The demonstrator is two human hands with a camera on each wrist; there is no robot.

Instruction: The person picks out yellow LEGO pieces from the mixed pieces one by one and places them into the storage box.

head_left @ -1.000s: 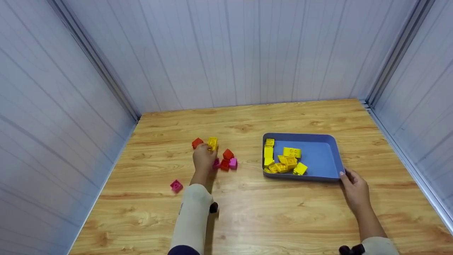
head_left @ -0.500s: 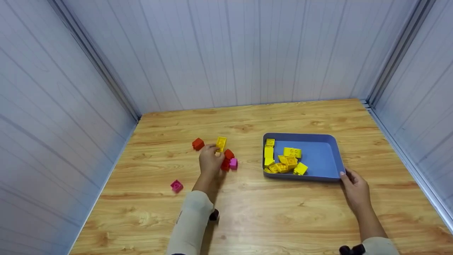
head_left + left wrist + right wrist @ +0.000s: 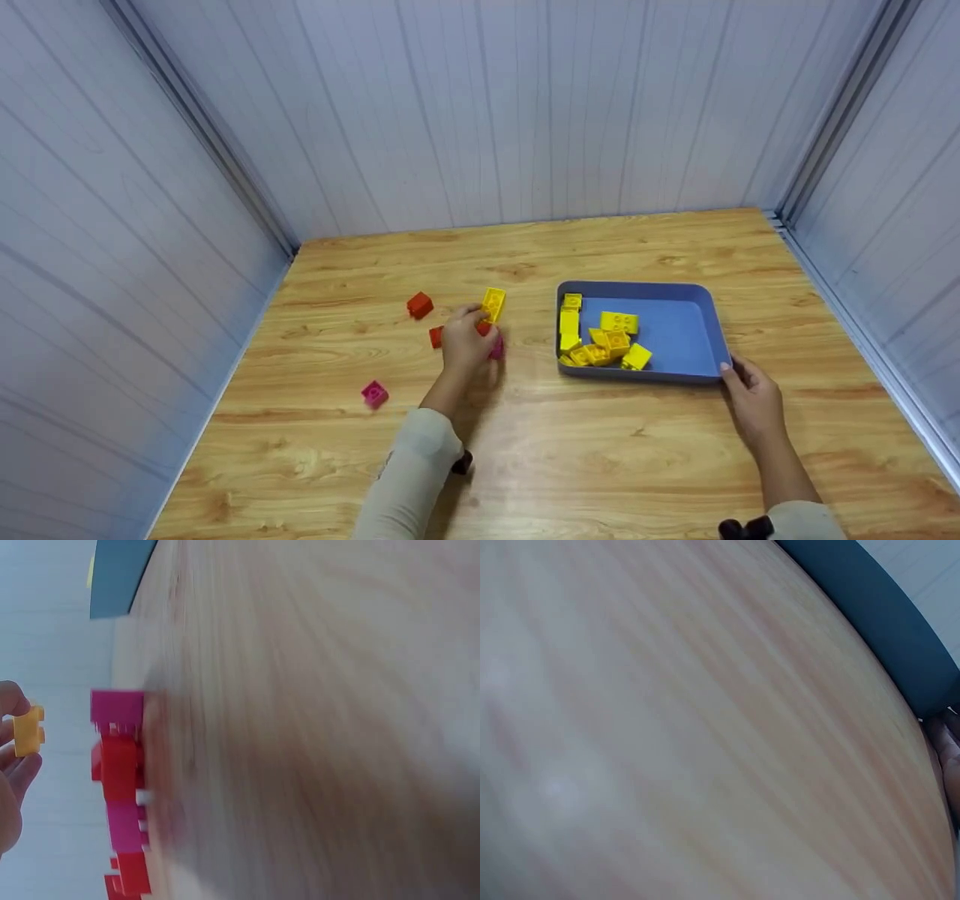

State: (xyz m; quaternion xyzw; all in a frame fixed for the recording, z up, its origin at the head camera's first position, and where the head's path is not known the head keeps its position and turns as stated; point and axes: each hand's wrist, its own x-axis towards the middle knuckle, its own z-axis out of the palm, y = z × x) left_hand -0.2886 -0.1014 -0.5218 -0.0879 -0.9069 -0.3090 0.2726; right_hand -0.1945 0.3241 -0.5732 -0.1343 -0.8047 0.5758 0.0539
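Observation:
My left hand [image 3: 466,343] pinches a yellow toy building brick [image 3: 493,302] above the table, over a cluster of red and pink bricks that it partly hides. In the left wrist view, thumb and fingers grip the yellow brick [image 3: 28,733] clear of the tabletop, with red bricks [image 3: 120,769] and magenta bricks [image 3: 118,706] in a row beside it. My right hand [image 3: 756,401] holds the near right corner of a blue-grey tray [image 3: 682,330], its thumb on the rim. Several yellow bricks [image 3: 616,343] lie in the tray's left half.
A red brick [image 3: 420,305] lies left of the left hand, and a magenta brick [image 3: 374,394] sits nearer the front. White panel walls [image 3: 480,112] enclose the wooden table [image 3: 570,450] at the back and sides.
My left hand has moved right with the yellow brick, from beside the far red brick to over the cluster. The right hand and tray have stayed put.

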